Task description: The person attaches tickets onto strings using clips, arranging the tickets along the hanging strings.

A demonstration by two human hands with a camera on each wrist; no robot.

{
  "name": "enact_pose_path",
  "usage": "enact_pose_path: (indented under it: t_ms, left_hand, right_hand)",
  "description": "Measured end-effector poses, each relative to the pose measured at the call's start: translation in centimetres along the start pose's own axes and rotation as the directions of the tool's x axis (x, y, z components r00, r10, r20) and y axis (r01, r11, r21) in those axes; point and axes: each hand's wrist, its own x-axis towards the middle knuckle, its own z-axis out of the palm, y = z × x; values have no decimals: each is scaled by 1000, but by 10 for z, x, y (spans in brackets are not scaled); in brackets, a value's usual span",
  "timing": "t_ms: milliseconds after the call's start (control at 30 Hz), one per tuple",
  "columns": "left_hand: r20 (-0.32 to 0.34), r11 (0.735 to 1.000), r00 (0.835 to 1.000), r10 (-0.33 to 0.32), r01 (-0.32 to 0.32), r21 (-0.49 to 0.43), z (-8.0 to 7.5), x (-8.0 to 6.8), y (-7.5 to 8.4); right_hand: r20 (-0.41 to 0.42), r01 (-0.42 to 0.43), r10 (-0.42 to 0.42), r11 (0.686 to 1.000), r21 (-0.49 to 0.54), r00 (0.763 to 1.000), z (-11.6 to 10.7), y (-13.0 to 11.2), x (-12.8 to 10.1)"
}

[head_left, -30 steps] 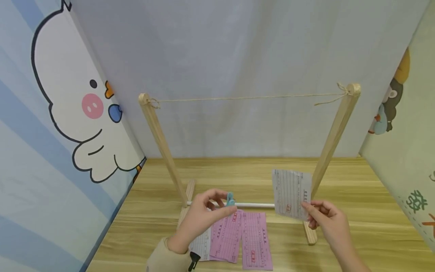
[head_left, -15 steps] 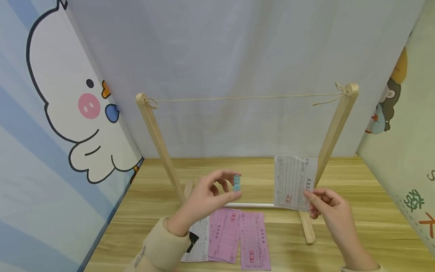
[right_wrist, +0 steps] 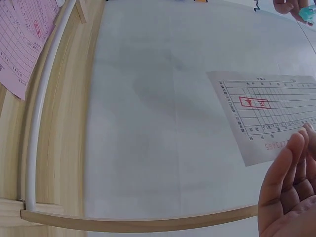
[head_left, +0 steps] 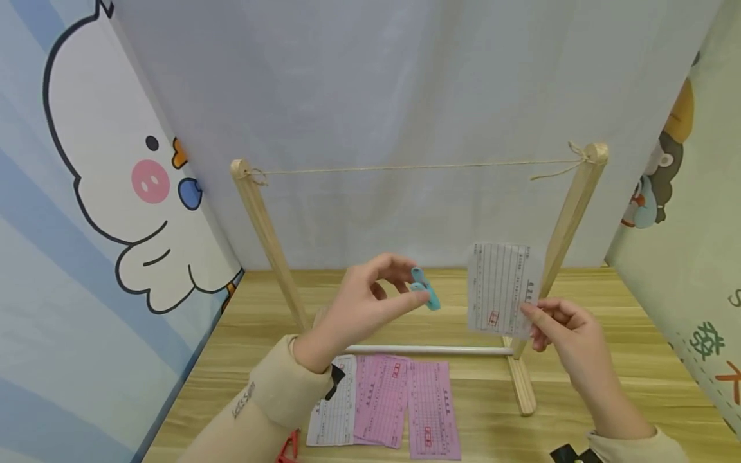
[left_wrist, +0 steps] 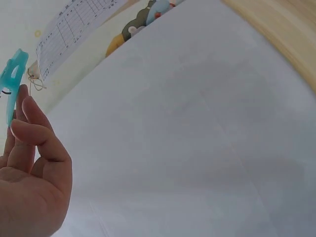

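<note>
A light-blue clothespin is pinched between the thumb and fingers of my left hand, in front of the wooden frame. In the left wrist view the clothespin sticks up past the fingertips. My right hand pinches a white printed slip by its lower right edge, holding it upright near the right post. The right wrist view shows a red stamp on this slip. Above both hands a thin string runs between the post tops.
Two wooden posts with feet are joined low by a white rod. On the table lie pink slips and a white slip. A red clip shows at the front edge. A grey-white backdrop hangs behind.
Both hands have risen, carrying the clothespin and the white slip up towards the string. My left hand has also moved right, closer to the slip. The clothespin has turned in the fingers.
</note>
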Motion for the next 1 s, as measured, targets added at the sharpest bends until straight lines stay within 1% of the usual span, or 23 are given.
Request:
enact_pose_path:
  t_ms: [133,300,433,533,600,733,867,1000]
  left_hand:
    - [10,998,998,55,-56,29,-1,9,11]
    - [43,988,992,123,-126,88,-5,22,25]
    - [55,985,988,145,-150,85,-7,34,35]
    - [58,988,989,139,-142,52,-7,44,41]
    - [62,992,990,124,-125,25,-8,50,46]
    - [64,995,993,95,-94,-24,-7,65,58]
    - [61,997,995,82,-82,-12,-6,79,69]
    - [60,998,996,66,-67,18,-3,90,76]
  right_hand:
    - [12,23,-23,1000,-1,1000,-1,-7,4]
    - [2,41,-41,999,25,999,-2,-13,9]
    - [0,55,-55,998,41,998,-5,-16,15]
    - [12,85,-85,996,28,996,-7,-20,19]
    - [22,108,-108,994,26,994,-8,-23,23]
    - [35,163,-165,986,46,986,-11,-29,32]
    - [48,199,-203,977,72,978,-16,-32,41]
    - [65,196,-200,978,70,978,-19,-36,46]
